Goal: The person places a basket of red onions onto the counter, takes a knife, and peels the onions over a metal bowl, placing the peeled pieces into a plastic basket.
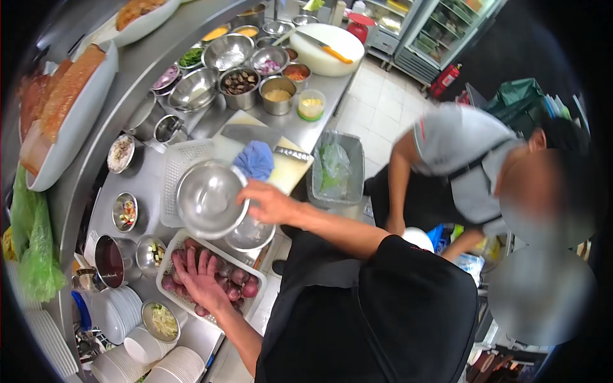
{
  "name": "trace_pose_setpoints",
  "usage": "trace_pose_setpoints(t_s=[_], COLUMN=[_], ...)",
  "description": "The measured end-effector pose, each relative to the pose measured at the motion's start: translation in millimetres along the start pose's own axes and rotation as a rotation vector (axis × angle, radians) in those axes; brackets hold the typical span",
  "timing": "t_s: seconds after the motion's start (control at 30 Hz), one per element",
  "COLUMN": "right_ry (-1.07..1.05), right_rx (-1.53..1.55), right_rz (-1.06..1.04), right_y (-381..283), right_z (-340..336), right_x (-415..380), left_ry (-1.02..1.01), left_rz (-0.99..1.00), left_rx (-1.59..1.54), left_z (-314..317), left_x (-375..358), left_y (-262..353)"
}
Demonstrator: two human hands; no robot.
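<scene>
My right hand (267,202) grips the rim of a metal mixing bowl (211,199) that looks empty. A second metal bowl (252,233) sits partly hidden beneath it. My left hand (203,279) is open, fingers spread, over a white plastic basket (254,287) of purple-red round vegetables that look like red onions (239,276). Beyond the bowl are a crumpled blue cloth (255,159) and a large knife (290,153), both on a pale cutting board (287,171).
Several metal containers stand at the back, one with dark chopped pieces (240,82). A white perforated basket (171,185) is beside the bowl. A round white board (329,48) bears an orange-handled knife (337,53). A lined bin (336,167) and a co-worker (447,147) are to the right.
</scene>
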State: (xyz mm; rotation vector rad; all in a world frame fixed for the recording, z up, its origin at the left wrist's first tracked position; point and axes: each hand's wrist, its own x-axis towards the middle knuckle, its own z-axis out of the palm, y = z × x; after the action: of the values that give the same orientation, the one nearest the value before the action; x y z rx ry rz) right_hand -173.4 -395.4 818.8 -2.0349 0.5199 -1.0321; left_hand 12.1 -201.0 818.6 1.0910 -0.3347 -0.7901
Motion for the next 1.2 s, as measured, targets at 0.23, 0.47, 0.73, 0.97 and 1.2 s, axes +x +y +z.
trace_pose_setpoints(t_s=[0.23, 0.47, 0.73, 0.97, 1.2], right_ry=[0.416, 0.76, 0.967, 0.622, 0.93], right_rx=[-0.028, -0.002, 0.193, 0.434, 0.07], right_rz=[0.245, 0.646, 0.125, 0.432, 0.613], right_y=[102.2, 343.3, 486.7, 293.4, 262.6], right_z=[-113.6, -221.2, -305.9, -305.6, -284.0], right_x=[123.2, 278.3, 388.1, 238.7, 1.8], left_ry=[0.229, 0.622, 0.674, 0.616, 0.418], left_rz=[0.124, 0.145, 0.054, -0.004, -0.03], left_rx=[0.167, 0.259, 0.44, 0.676, 0.845], left_z=[-33.1, -27.9, 102.3, 117.2, 94.1], left_x=[-17.2, -31.2, 15.3, 34.5, 28.7], left_y=[15.0, -11.4, -32.1, -38.9, -36.9])
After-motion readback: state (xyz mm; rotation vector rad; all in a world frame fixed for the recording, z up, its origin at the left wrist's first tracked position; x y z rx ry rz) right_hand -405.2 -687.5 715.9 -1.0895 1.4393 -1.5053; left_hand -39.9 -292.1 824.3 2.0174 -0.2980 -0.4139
